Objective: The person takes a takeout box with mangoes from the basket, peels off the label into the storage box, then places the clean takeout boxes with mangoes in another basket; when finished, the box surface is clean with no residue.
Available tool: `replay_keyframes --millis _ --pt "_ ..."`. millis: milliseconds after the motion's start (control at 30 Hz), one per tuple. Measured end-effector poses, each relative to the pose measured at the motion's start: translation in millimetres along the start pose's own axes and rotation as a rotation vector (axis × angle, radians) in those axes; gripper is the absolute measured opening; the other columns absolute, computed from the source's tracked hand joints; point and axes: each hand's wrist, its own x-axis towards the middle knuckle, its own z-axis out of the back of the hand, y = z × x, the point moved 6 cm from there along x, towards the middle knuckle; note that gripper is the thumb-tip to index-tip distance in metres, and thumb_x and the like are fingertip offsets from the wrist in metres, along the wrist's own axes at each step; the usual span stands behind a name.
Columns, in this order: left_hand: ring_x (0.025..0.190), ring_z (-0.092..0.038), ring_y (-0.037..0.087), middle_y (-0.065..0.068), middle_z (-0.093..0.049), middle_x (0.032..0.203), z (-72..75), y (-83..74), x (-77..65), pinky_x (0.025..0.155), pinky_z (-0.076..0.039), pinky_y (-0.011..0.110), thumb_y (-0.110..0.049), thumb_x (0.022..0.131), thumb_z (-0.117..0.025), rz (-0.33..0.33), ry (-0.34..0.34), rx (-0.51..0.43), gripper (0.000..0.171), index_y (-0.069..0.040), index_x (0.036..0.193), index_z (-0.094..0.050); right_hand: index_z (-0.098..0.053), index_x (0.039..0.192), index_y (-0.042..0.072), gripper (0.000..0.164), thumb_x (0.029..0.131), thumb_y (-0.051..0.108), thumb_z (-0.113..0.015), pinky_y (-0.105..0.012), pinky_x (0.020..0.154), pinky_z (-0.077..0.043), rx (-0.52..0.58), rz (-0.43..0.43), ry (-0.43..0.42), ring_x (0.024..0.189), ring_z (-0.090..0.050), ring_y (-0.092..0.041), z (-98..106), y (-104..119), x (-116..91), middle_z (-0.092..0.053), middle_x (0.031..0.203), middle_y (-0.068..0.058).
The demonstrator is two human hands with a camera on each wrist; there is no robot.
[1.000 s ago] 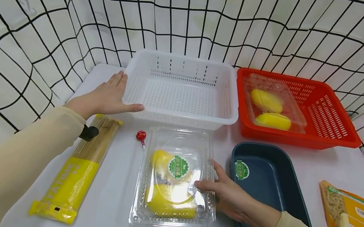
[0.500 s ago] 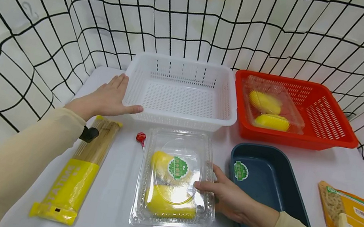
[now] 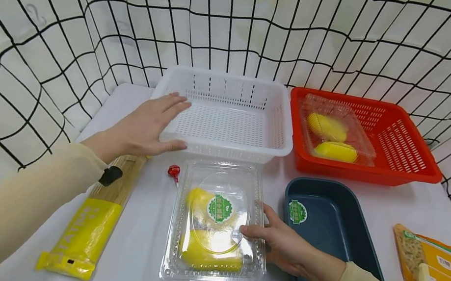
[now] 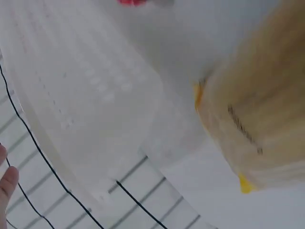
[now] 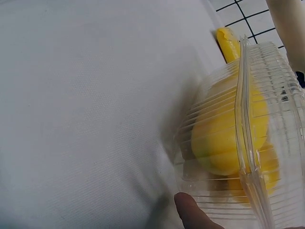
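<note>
My right hand [image 3: 284, 245] grips the right side of a clear plastic clamshell box [image 3: 173, 263], its thumb on the lid. Yellow fruit [image 5: 217, 143] shows through the box wall in the right wrist view. A round green sticker [image 3: 220, 209] is on the lid. With fingers extended, my left hand [image 3: 140, 126] hovers over the front left corner of a white perforated basket [image 3: 242, 149]. In the left wrist view only fingertips [image 4: 8, 181] show, at the left edge. Below that hand lies a yellow pack of dry noodles [image 3: 93, 223], its top end partly covered.
A red lollipop [image 3: 174, 170] lies left of the box. Behind, a red basket [image 3: 408, 146] holds another clear box of yellow fruit [image 3: 335, 150]. To the right are a dark blue tray [image 3: 328, 222] and an orange food bag [image 3: 440, 276]. Black netting [image 3: 251, 25] surrounds the table.
My left hand has left the white basket's left edge and shifted rightward over its front corner. My right hand keeps its grip on the box, which stays in place.
</note>
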Motion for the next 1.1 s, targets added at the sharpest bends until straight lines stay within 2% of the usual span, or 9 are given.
replay_keyframes --millis 67,133,200,300,467,600,833,933,1100 --pt "0.153 -0.029 0.040 0.020 -0.034 0.163 -4.2 -28.1 -2.5 0.122 -0.028 0.061 -0.056 0.092 -0.064 -0.175 -0.063 0.007 0.090 -0.004 0.158 -0.033 -0.008 0.164 0.023 0.089 0.096 0.022 -0.066 -0.072 0.105 -0.043 -0.009 0.002 0.006 0.130 -0.049 -0.040 1.4 0.1 0.0 -0.031 0.155 -0.027" --pt "0.151 -0.032 0.039 0.019 -0.037 0.162 -13.7 -54.3 -7.0 0.121 -0.031 0.060 -0.059 0.092 -0.062 -0.307 -0.066 0.002 0.088 -0.006 0.157 -0.036 -0.009 0.163 0.024 0.088 0.097 0.022 -0.066 -0.072 0.105 -0.043 -0.022 0.005 0.017 0.130 -0.048 -0.040 2.2 0.8 -0.3 -0.032 0.154 -0.028" --pt "0.151 -0.034 0.037 0.018 -0.037 0.162 -26.0 -75.7 -10.9 0.121 -0.032 0.058 -0.066 0.094 -0.056 -0.387 -0.030 -0.002 0.089 -0.007 0.157 -0.036 -0.009 0.163 0.024 0.088 0.097 0.023 -0.066 -0.073 0.105 -0.043 -0.038 0.005 0.027 0.131 -0.047 -0.041 3.3 2.3 -0.9 -0.033 0.153 -0.028" --pt "0.153 -0.033 0.036 0.016 -0.035 0.165 -44.0 -95.5 -15.4 0.122 -0.031 0.056 -0.076 0.095 -0.043 -0.427 0.055 0.002 0.093 -0.009 0.160 -0.032 -0.009 0.164 0.023 0.089 0.097 0.024 -0.067 -0.071 0.104 -0.044 -0.065 0.006 0.046 0.131 -0.048 -0.041 4.5 5.5 -1.2 -0.035 0.152 -0.028" --pt "0.155 -0.029 0.036 0.014 -0.032 0.167 -60.1 -104.0 -20.1 0.124 -0.029 0.053 -0.085 0.093 -0.024 -0.409 0.096 0.039 0.103 -0.009 0.162 -0.027 -0.008 0.164 0.019 0.091 0.097 0.026 -0.069 -0.065 0.105 -0.048 -0.124 0.026 0.077 0.127 -0.053 -0.037 6.9 13.7 0.0 -0.039 0.150 -0.028" --pt "0.156 -0.026 0.037 0.013 -0.027 0.169 -64.8 -104.5 -23.8 0.124 -0.028 0.054 -0.085 0.092 -0.027 -0.375 0.085 0.072 0.105 -0.008 0.163 -0.025 -0.004 0.165 0.015 0.096 0.097 0.026 -0.070 -0.061 0.105 -0.050 -0.210 0.066 0.053 0.131 -0.052 -0.039 9.4 20.3 0.2 -0.034 0.156 -0.027" --pt "0.156 -0.025 0.039 0.015 -0.021 0.171 -67.0 -108.9 -30.6 0.122 -0.030 0.056 -0.072 0.090 -0.055 -0.302 0.082 0.111 0.105 -0.004 0.162 -0.023 -0.006 0.166 0.010 0.102 0.094 0.044 -0.070 -0.067 0.112 -0.038 -0.620 0.172 -0.123 0.152 -0.029 -0.047 10.3 30.2 -7.6 -0.022 0.169 -0.020" --pt "0.156 -0.024 0.040 0.016 -0.020 0.171 -67.1 -111.1 -33.5 0.122 -0.030 0.057 -0.073 0.090 -0.052 -0.258 0.085 0.108 0.105 -0.003 0.162 -0.023 -0.008 0.165 0.005 0.106 0.091 0.050 -0.070 -0.068 0.110 -0.040 -0.784 0.245 -0.150 0.152 -0.030 -0.046 3.2 33.2 -11.8 -0.021 0.169 -0.022" --pt "0.156 -0.023 0.041 0.017 -0.022 0.170 -67.7 -114.6 -37.0 0.120 -0.032 0.060 -0.086 0.091 -0.031 -0.185 0.092 0.116 0.111 -0.001 0.162 -0.021 -0.013 0.162 -0.002 0.120 0.082 0.059 -0.077 -0.066 0.106 -0.045 -1.000 0.334 -0.215 0.148 -0.037 -0.047 -8.3 34.8 -17.2 -0.024 0.166 -0.027"
